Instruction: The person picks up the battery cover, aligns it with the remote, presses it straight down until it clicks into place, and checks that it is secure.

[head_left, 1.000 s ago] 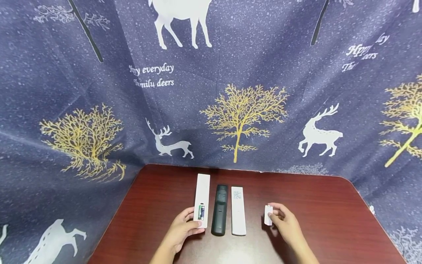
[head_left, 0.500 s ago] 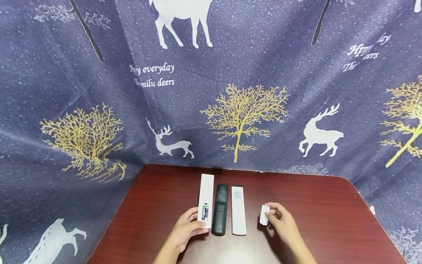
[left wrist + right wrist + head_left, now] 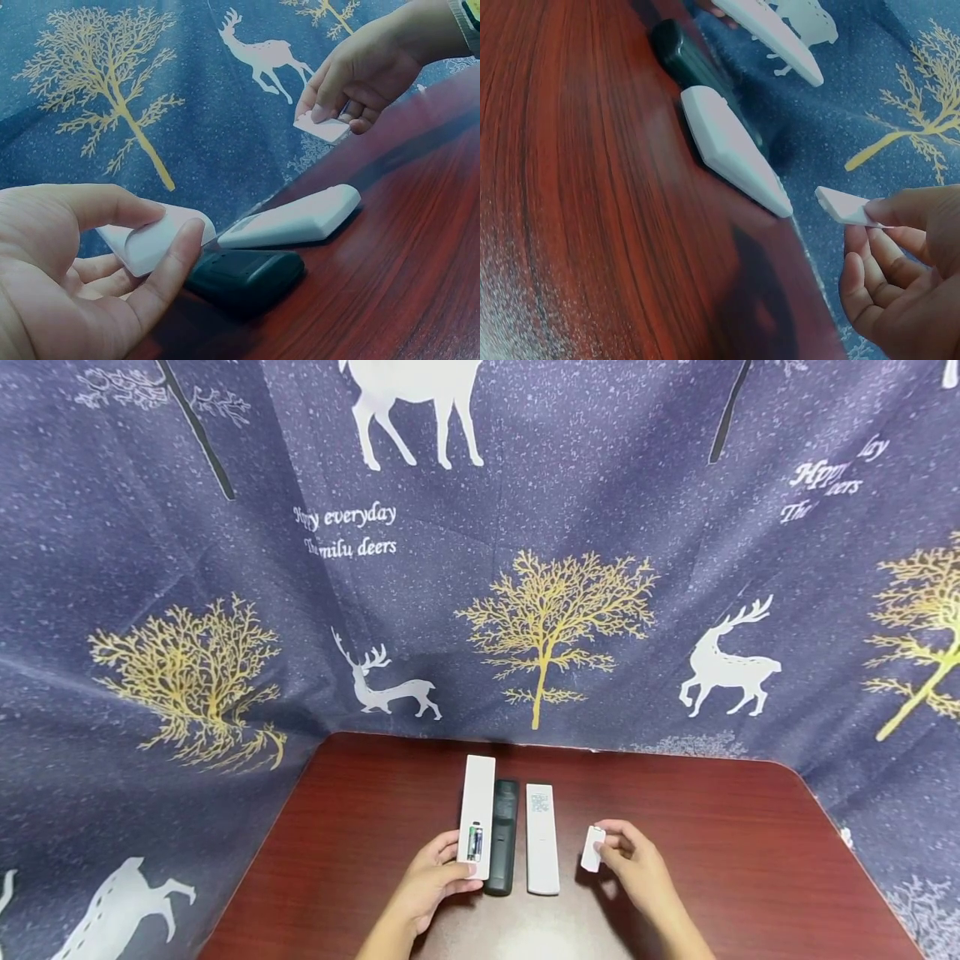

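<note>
My left hand [image 3: 433, 878] grips the lower end of a white remote control [image 3: 477, 802], raised above the table with its battery compartment facing up. Two batteries [image 3: 476, 843], one greenish and one dark blue, lie in that compartment. Between thumb and fingers, my right hand [image 3: 632, 862] pinches a small white battery cover [image 3: 592, 849] over the table's right side. A black remote control [image 3: 502, 847] lies partly behind the held remote. Beside it rests a second white remote control [image 3: 542, 843], nearer the right hand. In the left wrist view, the left thumb and fingers hold the remote's end [image 3: 169, 236].
The reddish-brown wooden table [image 3: 720, 818] has a rounded far corner at the right. A dark blue cloth [image 3: 420, 593] printed with deer and trees hangs behind and around it.
My left hand has carried the white remote rightward, so it now overlaps the black one. My right hand has shifted slightly left with the battery cover, which is more tilted.
</note>
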